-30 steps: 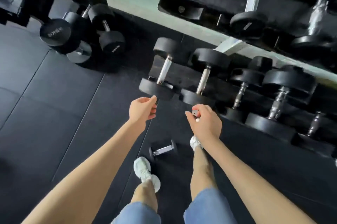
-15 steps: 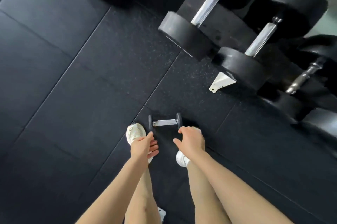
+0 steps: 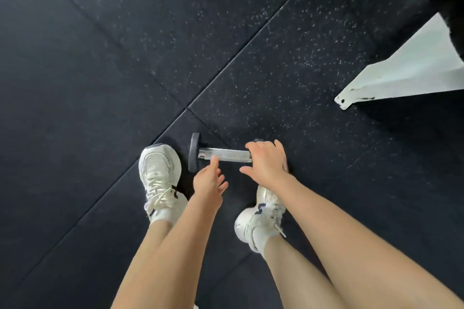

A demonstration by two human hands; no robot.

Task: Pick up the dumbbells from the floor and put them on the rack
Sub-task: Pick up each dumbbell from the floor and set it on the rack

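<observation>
Both hands have come down closer to the floor than half a second ago, and the dumbbell point(image 3: 223, 154) now lies at my fingertips rather than ahead of them.

1. Dumbbell: small, lying on the floor mat point(image 3: 125, 57), handle crosswise to my reach. One head sits just outside my left forefinger; the other is hidden under my right hand.
2. Right hand point(image 3: 266, 163): fingers spread, not yet closed, over the handle's far end. I cannot tell whether the palm touches metal. I judge it is placed there to wrap the bar.
3. Left hand point(image 3: 209, 180): fingers straight, forefinger tip at the handle, gripping nothing. It is probably there to stop the bar rolling.
4. Shoes, left point(image 3: 158, 175) and right point(image 3: 261, 218): flanking both wrists.
5. White rack foot point(image 3: 406, 75): well beyond my right knuckles. It is the destination, not yet reached.
</observation>
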